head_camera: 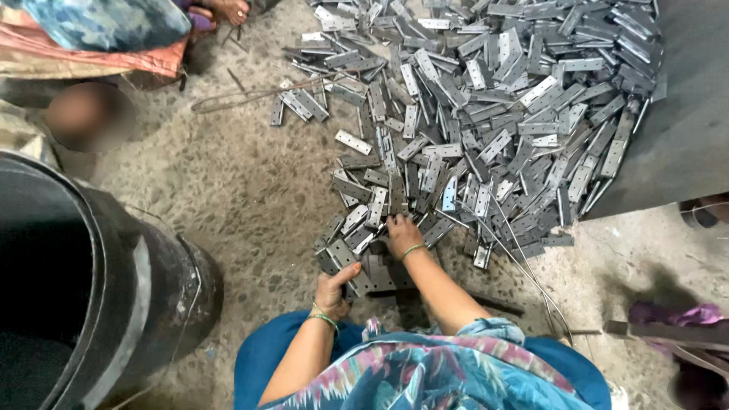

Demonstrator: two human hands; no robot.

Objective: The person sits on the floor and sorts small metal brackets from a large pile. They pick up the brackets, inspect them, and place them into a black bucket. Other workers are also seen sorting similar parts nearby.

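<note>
A big heap of flat grey metal hinge plates (486,114) covers the concrete floor in front of me. My left hand (332,292) grips a small stack of these plates (343,258) at the heap's near edge. My right hand (402,234) reaches into the near side of the heap, fingers curled on a plate there. Both wrists wear thin green bangles. My blue and patterned clothing fills the bottom of the view.
A large black drum (91,288) stands at the left. A grey metal sheet (683,114) lies at the right edge. Thin wires (524,266) run across the floor. Another person's foot (228,9) and clothing show at top left. Purple cloth (676,315) lies at right.
</note>
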